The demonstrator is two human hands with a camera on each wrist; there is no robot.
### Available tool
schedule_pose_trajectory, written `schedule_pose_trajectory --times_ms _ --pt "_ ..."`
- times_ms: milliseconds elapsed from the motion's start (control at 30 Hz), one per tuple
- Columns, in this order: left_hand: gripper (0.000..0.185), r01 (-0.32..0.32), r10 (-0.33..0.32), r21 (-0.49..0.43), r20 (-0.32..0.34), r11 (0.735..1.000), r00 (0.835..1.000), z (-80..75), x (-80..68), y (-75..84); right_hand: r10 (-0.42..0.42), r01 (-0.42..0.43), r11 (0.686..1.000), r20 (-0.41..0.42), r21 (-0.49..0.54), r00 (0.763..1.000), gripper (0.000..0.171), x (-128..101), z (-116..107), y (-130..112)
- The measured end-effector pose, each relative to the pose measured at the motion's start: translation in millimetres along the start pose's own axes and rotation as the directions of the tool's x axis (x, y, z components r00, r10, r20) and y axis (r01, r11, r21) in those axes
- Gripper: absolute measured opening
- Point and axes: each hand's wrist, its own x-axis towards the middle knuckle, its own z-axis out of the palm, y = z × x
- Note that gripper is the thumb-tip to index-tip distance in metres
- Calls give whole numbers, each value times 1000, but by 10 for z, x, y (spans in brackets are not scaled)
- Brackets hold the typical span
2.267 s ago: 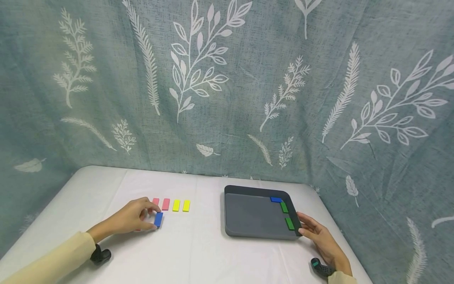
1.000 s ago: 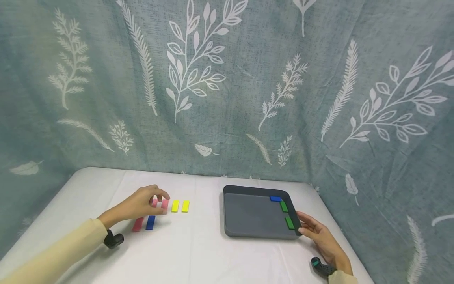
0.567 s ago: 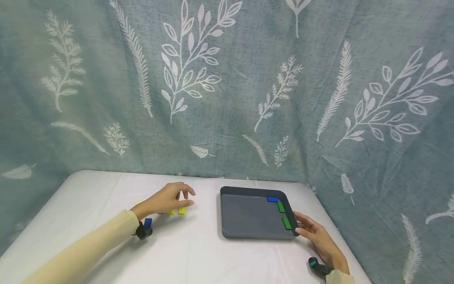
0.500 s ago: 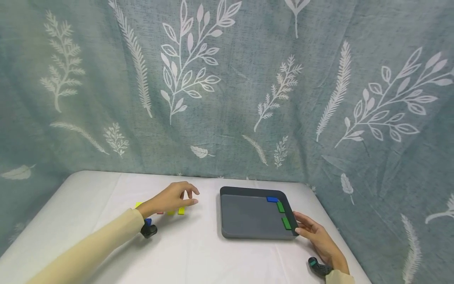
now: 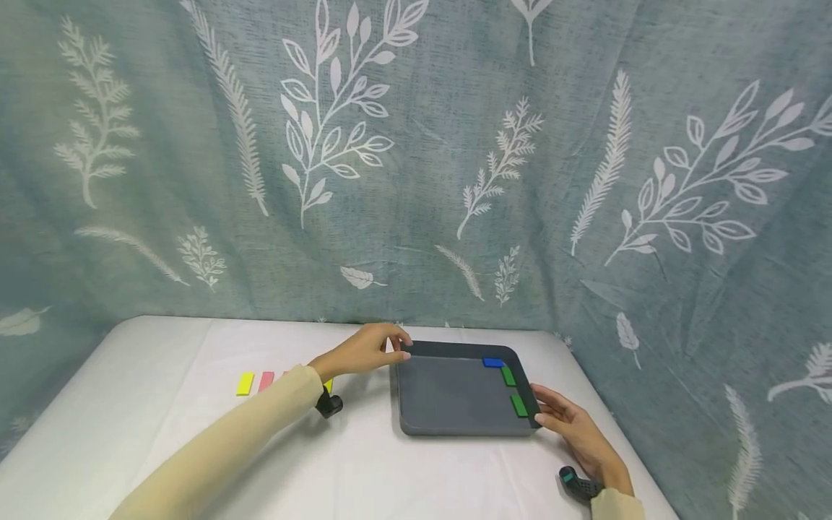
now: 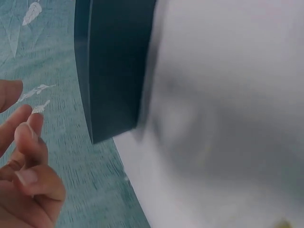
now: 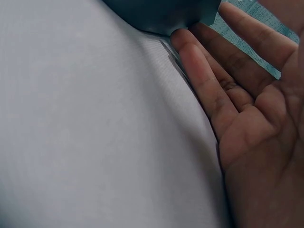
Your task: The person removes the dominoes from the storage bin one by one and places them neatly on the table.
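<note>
Smooth dark rectangular tray (image 5: 448,393), round-cornered: two green blocks (image 5: 513,391), one blue. Right hand (image 5: 572,432) flat against near-right corner; left hand (image 5: 364,350) loosely curled, seemingly empty.

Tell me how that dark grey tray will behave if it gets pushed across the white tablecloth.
The tray looks like rigid plastic, so it should probably slide as one stiff piece. It sits flat and low, so tipping seems unlikely. The small blocks inside, like the blue block, lie loose and may shift.
</note>
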Motion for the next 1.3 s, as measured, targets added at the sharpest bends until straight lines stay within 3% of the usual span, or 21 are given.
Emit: schedule_pose_trajectory --times_ms 800,1300 --pt "33 4 -1 -36 91 999 996 632 987 293 -31 30 998 23 50 999 70 -15 -16 7" --pt "44 51 -62 68 158 996 986 1101 1269 311 -24 23 998 13 59 1000 66 -31 -23 1"
